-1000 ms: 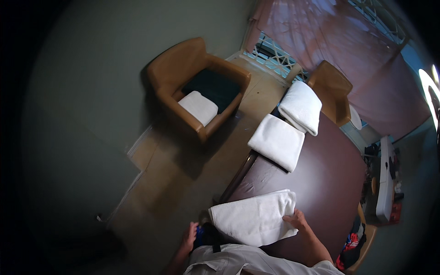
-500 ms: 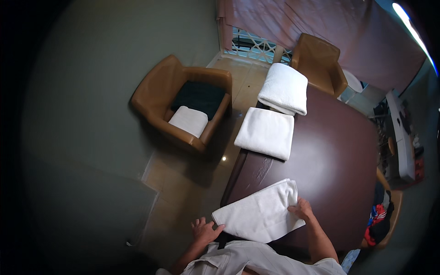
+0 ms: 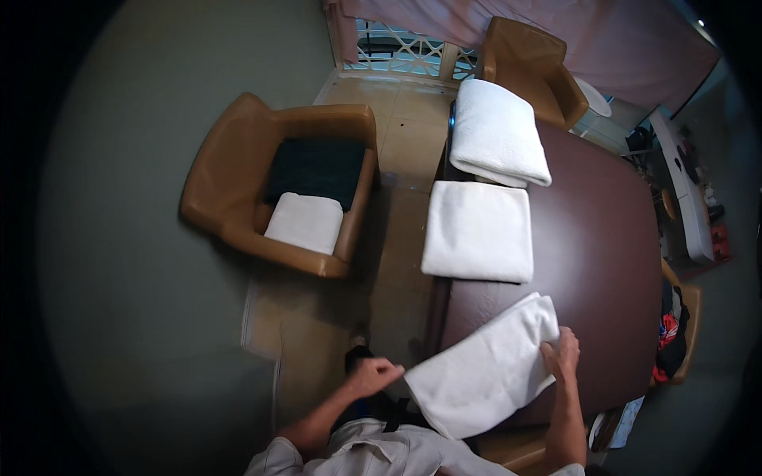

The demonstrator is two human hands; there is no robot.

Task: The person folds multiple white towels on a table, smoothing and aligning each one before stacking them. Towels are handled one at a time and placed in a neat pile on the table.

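A folded white towel [image 3: 488, 369] lies slantwise across the near left corner of the brown padded table, its near part hanging toward me. My right hand [image 3: 562, 355] grips its right edge, thumb on top. At the towel's left corner my left hand [image 3: 371, 378] is closed, with thumb and finger pinched at the corner. Farther along the table lies a squarely folded white towel [image 3: 478, 232]. Beyond that one is a thicker folded white towel [image 3: 500, 131], close to the far left edge.
The brown table [image 3: 599, 238] fills the right middle. A tan armchair [image 3: 230, 170] at the left holds a dark green cloth [image 3: 315, 170] and a white towel [image 3: 305, 222]. Another armchair [image 3: 524, 59] stands at the far end. Clothes [image 3: 673, 333] lie on a chair at the right.
My view has shifted, and the near towel appears farther right with both hands. My left hand's fingers, spread before, are now drawn together at the towel's corner.
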